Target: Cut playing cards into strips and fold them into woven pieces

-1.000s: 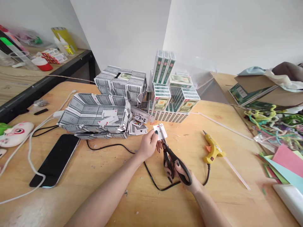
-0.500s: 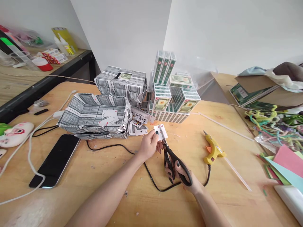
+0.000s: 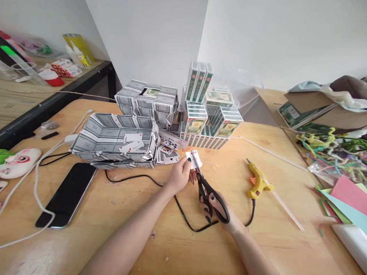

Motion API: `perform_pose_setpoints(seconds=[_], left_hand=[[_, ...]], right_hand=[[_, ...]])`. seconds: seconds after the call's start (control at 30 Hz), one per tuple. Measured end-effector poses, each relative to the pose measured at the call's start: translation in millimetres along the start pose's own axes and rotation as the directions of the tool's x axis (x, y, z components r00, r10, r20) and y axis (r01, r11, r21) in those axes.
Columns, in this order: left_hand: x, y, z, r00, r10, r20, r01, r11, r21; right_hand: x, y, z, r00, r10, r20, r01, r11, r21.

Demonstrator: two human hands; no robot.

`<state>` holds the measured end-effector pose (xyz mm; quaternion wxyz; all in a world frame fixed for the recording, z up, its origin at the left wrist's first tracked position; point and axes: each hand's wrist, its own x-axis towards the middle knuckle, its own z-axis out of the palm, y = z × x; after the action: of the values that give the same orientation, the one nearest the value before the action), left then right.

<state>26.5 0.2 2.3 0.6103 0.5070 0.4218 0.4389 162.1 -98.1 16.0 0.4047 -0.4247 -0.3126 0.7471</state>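
My left hand (image 3: 181, 173) pinches a white playing card (image 3: 189, 157) with a red 2 on it, held over the middle of the table. Black-handled scissors (image 3: 215, 198) are in my right hand (image 3: 219, 214), their handles gripped by thumb and fingers. The blades point up and away and lie across the card. Just left of the card, loose playing cards (image 3: 169, 152) are strewn beside an open box made of card backs (image 3: 114, 152). A few more cards lie inside that box.
Behind stand a second card-built box (image 3: 147, 99) and stacked card decks (image 3: 197, 114). A yellow glue gun (image 3: 259, 181) lies to the right, its black cord running beneath my hands. A phone (image 3: 67, 194) sits at left; coloured paper (image 3: 348, 200) and pipe cleaners (image 3: 329, 149) at right.
The scissor handles have drawn closer together and shifted slightly left, with my right hand. The card and my left hand have barely moved.
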Motion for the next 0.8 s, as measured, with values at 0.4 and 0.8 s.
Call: perform_pose_setpoints(seconds=[0.4,0.8], left_hand=[[0.1,1.5,-1.7,1.000,0.012,0.017,-0.013,0.999,0.035],[1.3,-0.6,-2.9,1.000,0.014,0.025,-0.015,0.999,0.033]], right_hand=[[-0.1,-6.6,6.5,0.999,-0.008,-0.045,0.005,0.998,-0.064],[0.1,-7.0,8.7,0.996,0.034,-0.086,-0.044,0.993,-0.112]])
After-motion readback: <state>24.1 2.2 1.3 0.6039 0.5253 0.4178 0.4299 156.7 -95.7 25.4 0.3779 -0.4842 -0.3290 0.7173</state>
